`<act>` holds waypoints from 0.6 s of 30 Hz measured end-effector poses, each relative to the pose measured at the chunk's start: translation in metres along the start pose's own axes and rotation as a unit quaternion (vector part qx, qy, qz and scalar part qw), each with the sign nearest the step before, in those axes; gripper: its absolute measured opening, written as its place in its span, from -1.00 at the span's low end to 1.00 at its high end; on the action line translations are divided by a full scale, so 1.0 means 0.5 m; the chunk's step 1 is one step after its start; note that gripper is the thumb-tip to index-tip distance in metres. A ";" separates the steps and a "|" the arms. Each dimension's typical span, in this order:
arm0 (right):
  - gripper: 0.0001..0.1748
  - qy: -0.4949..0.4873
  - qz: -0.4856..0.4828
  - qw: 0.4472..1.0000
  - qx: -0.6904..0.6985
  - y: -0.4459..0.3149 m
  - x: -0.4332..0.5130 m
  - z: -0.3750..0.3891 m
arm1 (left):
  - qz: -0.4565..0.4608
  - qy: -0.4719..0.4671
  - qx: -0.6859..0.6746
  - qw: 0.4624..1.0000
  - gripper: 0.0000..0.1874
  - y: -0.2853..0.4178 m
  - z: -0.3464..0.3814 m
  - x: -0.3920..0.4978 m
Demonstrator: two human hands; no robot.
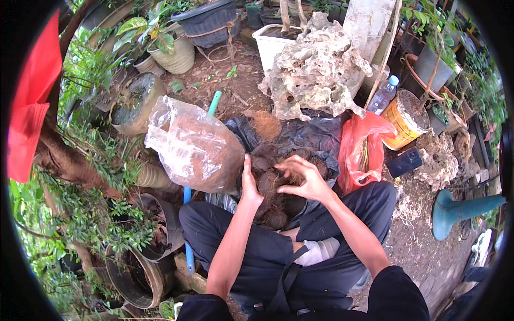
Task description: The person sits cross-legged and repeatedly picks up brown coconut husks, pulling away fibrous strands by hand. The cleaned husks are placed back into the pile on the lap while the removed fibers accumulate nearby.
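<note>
My left hand (251,182) stands upright between a clear plastic bag (196,148) filled with brown, crumbly material and a heap of brown fibrous balls (268,182), which look wrapped in coconut fibre. Its palm faces the balls, and most of its fingers are hidden. Over the right side of the heap, my right hand (305,179) is curved with thumb and fingers apart, close to loose fibres; whether it touches them is unclear. Beneath the heap spreads a black plastic sheet (309,132). A tuft of orange-brown coir (266,125) rests on its far part.
A red plastic bag (363,150) stands right of the heap, near a phone (404,162), a yellow-orange bucket (405,120) and a water bottle (383,95). Beyond sits a pitted pale rock (319,68). A blue pipe (188,228) and pots (134,277) lie left.
</note>
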State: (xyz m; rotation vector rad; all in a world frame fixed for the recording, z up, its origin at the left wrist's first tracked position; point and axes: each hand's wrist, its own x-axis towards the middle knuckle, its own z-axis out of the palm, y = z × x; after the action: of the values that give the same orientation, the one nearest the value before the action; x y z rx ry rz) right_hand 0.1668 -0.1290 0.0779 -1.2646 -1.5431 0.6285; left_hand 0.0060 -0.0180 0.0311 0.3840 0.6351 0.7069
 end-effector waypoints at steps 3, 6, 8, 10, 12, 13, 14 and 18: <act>-0.57 0.010 -0.006 0.998 -0.060 0.004 -0.006 0.022 | 0.035 0.024 0.037 0.998 -0.36 -0.006 -0.016 0.011; -0.74 0.027 0.015 0.999 -0.034 0.031 -0.009 0.030 | 0.109 0.076 0.143 0.981 -0.33 -0.020 -0.024 0.019; -0.78 0.059 0.008 0.997 -0.041 0.030 -0.008 0.037 | 0.182 0.100 0.262 0.942 -0.30 -0.026 -0.031 0.021; -0.80 0.097 0.001 0.993 -0.062 0.032 -0.011 0.039 | 0.224 0.104 0.411 0.878 -0.23 -0.030 -0.007 0.006; -0.80 0.134 -0.015 0.987 -0.088 0.040 -0.015 0.049 | 0.257 0.106 0.508 0.815 -0.21 -0.036 0.015 -0.009; -0.81 0.132 0.011 0.988 -0.077 0.043 -0.019 0.051 | 0.260 0.104 0.524 0.805 -0.23 -0.037 0.017 -0.013; -0.81 0.129 0.037 0.989 -0.066 0.047 -0.024 0.051 | 0.262 0.101 0.539 0.794 -0.25 -0.037 0.018 -0.017; -0.82 0.149 0.069 0.983 -0.086 0.037 -0.022 0.047 | 0.333 0.096 0.655 0.672 -0.53 -0.030 0.036 -0.045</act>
State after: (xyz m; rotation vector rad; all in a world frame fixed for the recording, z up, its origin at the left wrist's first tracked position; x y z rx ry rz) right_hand 0.1525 -0.1289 0.0497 -1.5305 -1.2902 0.3771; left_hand 0.0119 -0.0464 0.0458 2.0017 1.1757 0.8826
